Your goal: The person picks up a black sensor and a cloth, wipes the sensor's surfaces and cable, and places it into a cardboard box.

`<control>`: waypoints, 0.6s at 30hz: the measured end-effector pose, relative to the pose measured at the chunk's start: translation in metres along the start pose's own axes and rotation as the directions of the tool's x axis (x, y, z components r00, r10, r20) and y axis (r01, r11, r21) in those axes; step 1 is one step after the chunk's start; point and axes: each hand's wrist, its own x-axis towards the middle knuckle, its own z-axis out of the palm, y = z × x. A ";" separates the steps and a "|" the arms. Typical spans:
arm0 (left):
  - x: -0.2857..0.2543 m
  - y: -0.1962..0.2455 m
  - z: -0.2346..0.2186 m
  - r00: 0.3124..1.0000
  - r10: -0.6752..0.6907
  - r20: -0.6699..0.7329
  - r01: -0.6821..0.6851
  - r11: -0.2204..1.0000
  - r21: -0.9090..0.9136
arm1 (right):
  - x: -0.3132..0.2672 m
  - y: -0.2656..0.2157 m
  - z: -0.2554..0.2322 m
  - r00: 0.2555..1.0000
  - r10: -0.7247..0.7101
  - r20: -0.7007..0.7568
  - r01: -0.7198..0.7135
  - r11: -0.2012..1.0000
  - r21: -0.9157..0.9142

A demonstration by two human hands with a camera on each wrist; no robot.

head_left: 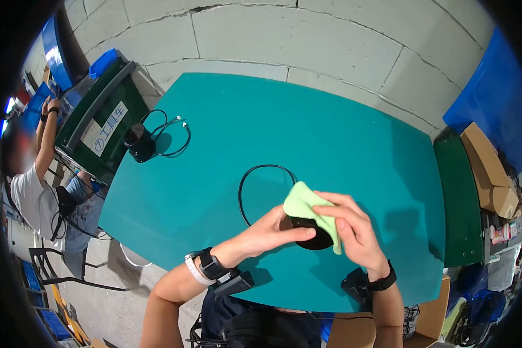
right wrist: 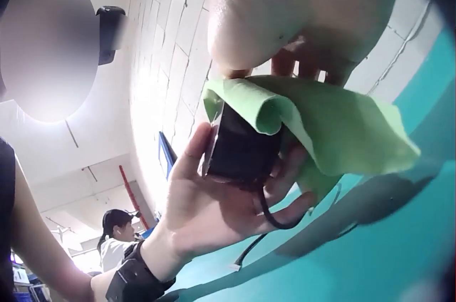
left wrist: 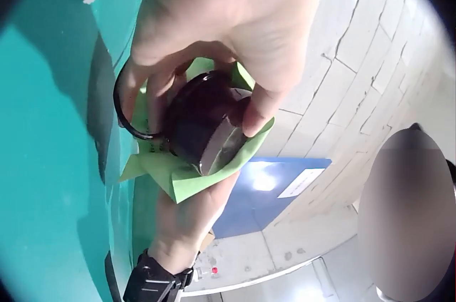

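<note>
A black, rounded device (head_left: 314,239) with a thin black cable (head_left: 241,191) is held up over the green table. My left hand (head_left: 269,235) grips its side, thumb against its face and fingers wrapped behind. In the left wrist view the device (left wrist: 196,124) looks like a short dark cylinder with a flat end, and its cable loops by my fingers. My right hand (head_left: 356,229) pinches a light green cloth (head_left: 298,202) and presses it against the device. In the right wrist view the cloth (right wrist: 328,124) drapes over the device's top, its edge curled.
A similar black device (head_left: 139,143) with coiled cables stands at the table's (head_left: 226,116) left edge. Beside it is a dark green bin (head_left: 93,127) with a white label. Another person (head_left: 37,185) is at the far left. Cardboard boxes (head_left: 487,174) and blue containers lie to the right.
</note>
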 end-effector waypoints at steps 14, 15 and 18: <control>0.003 -0.017 -0.001 0.997 0.074 -0.018 -0.070 0.983 0.168 | 0.003 -0.005 0.011 0.999 -0.033 -0.017 0.030 0.983 -0.179; 0.001 -0.018 -0.006 0.993 0.110 0.039 -0.116 0.941 0.318 | 0.004 -0.004 0.011 0.999 -0.034 -0.017 0.030 0.984 -0.178; -0.001 -0.013 -0.003 0.993 0.077 0.091 -0.103 0.942 0.320 | 0.004 -0.003 0.009 0.980 -0.165 0.113 0.190 0.947 -0.261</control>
